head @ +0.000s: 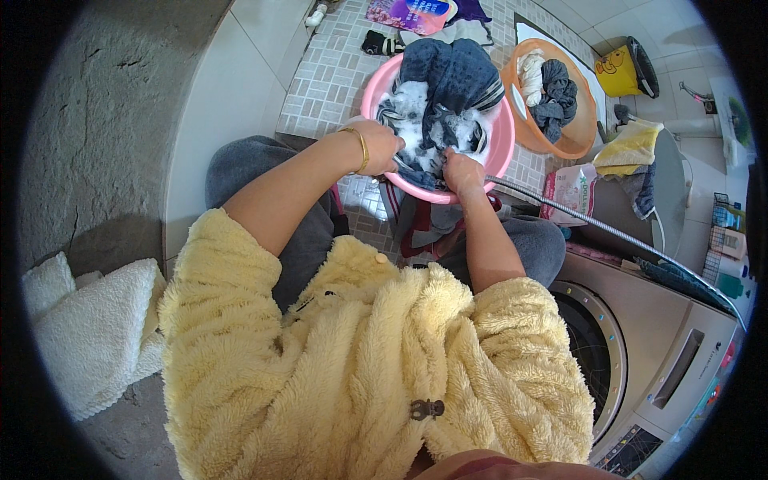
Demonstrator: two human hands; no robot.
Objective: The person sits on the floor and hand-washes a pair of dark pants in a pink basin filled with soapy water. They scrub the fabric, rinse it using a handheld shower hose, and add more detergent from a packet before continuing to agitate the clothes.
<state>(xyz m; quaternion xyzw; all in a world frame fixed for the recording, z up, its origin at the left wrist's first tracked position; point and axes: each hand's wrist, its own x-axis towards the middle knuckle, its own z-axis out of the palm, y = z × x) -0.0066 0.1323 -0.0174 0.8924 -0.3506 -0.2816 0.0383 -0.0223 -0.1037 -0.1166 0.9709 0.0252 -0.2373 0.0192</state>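
A pink plastic basin [508, 144] stands on the tiled floor before me, filled with white suds [414, 99] and a wet dark blue garment [450, 69]. Part of that garment is heaped over the far rim, and its edges show pale stripes. My left hand [379, 146], with a gold bangle at the wrist, reaches over the near left rim and pinches a wet edge of the cloth. At the front right of the basin, my right hand [465, 172] is closed on dark soapy cloth, with foam on its skin. Some fingertips are hidden.
An orange basin [585, 129] holding white and dark grey cloths stands to the right. A metal shower hose [576, 213] runs beside my right wrist. The washing machine [648, 318] is at lower right. Beyond the pink basin lie black socks [381, 43] and a purple packet [408, 15].
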